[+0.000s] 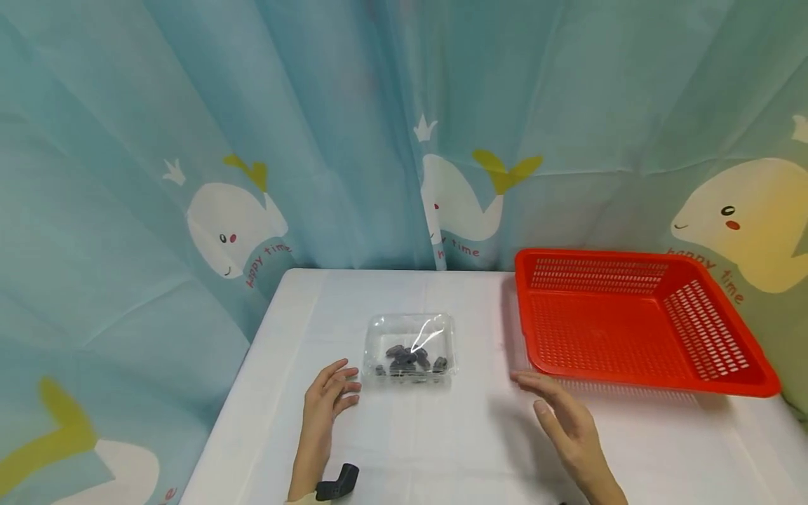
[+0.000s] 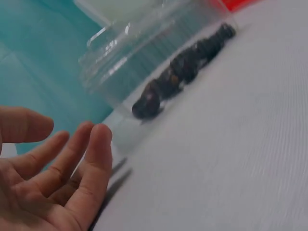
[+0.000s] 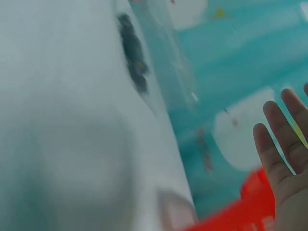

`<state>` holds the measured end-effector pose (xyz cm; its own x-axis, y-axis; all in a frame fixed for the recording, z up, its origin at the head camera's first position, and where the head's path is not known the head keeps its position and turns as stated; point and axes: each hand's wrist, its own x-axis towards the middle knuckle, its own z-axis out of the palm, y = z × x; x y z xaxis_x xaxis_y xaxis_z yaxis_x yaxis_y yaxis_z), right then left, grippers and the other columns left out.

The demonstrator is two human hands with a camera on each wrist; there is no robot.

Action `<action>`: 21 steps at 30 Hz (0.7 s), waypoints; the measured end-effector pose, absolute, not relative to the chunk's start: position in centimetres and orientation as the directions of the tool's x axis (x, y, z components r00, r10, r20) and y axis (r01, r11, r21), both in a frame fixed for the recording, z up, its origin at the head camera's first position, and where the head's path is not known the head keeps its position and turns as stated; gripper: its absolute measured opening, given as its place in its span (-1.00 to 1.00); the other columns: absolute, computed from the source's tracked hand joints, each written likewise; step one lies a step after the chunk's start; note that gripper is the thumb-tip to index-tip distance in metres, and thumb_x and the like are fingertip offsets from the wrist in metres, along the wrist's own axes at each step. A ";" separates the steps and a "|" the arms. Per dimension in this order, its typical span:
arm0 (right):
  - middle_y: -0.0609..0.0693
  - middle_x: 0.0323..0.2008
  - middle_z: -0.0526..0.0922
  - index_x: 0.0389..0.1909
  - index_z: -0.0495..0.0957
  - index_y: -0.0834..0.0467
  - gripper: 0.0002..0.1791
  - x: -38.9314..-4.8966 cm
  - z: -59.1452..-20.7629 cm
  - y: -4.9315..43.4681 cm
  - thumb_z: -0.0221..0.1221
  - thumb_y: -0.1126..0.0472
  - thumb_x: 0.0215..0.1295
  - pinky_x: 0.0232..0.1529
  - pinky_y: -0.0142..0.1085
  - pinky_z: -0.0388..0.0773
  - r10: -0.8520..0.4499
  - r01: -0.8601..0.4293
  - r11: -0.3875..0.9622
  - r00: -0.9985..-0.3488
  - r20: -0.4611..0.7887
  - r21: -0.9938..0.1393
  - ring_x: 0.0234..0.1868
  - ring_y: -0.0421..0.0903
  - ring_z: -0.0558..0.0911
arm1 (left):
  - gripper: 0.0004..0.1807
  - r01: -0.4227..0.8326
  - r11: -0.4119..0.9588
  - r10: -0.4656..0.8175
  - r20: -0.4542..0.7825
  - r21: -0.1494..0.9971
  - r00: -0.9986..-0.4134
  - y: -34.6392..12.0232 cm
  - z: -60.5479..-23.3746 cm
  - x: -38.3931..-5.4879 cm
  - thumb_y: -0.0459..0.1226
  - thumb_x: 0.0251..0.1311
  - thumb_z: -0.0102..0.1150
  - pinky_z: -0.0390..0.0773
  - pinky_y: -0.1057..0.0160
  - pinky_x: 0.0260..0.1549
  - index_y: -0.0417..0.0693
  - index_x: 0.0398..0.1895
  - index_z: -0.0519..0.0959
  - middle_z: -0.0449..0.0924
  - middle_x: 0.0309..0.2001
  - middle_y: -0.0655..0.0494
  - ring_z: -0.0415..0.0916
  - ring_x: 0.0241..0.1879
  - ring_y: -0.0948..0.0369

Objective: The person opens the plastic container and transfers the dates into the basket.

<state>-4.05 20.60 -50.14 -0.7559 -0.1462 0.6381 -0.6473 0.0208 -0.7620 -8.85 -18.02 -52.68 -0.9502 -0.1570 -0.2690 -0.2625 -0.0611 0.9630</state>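
A clear plastic box [image 1: 410,333] with a lid stands on the white table, and several small dark, wrinkled pieces [image 1: 407,359], perhaps dried fruit, lie inside it. Just left of the box is my left hand [image 1: 328,400], fingers relaxed and apart from it, holding nothing. In the left wrist view the dark pieces [image 2: 180,72] show through the box's wall. My right hand [image 1: 568,428] hovers over the table by the near left corner of a red basket [image 1: 644,386], its fingers extended and holding nothing. The right wrist view is blurred.
The red plastic basket, with slotted walls, takes up the right side of the white table [image 1: 404,435]. A blue-green curtain [image 1: 353,140] with whale prints hangs behind and to the left. A black strap piece [image 1: 337,484] is on my left wrist.
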 end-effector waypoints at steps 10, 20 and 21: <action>0.15 0.16 0.60 0.20 0.49 0.27 -0.45 -5.1 -50.5 16.3 0.12 0.61 0.15 0.37 -0.53 0.33 -0.341 -0.686 0.173 -0.715 0.610 -0.707 0.26 -0.11 0.53 | -0.46 -0.301 -0.175 -0.016 -0.309 0.937 -0.951 -16.8 -52.7 -8.9 0.01 0.38 0.09 0.72 0.21 -0.11 -0.02 0.32 0.41 0.50 0.13 -0.07 0.64 -0.07 0.15; 0.03 0.22 0.56 0.25 0.47 0.11 -0.50 -7.2 -49.2 13.6 0.20 0.32 0.28 0.41 -0.49 0.27 -0.512 -0.858 0.339 -0.513 0.689 -0.387 0.24 -0.08 0.52 | -0.44 -0.316 -0.169 -0.009 -0.322 0.934 -0.947 -16.4 -52.2 -9.1 -0.02 0.34 0.15 0.71 0.21 -0.13 -0.09 0.31 0.41 0.55 0.04 -0.02 0.63 -0.10 0.16; 0.01 0.22 0.55 0.25 0.48 0.11 -0.52 -7.5 -49.0 13.3 0.19 0.29 0.30 0.41 -0.46 0.29 -0.520 -0.868 0.353 -0.491 0.698 -0.348 0.24 -0.08 0.52 | -0.44 -0.318 -0.161 -0.008 -0.323 0.934 -0.946 -16.4 -52.2 -9.1 -0.03 0.35 0.14 0.71 0.22 -0.13 -0.09 0.31 0.41 0.55 0.04 -0.01 0.62 -0.10 0.17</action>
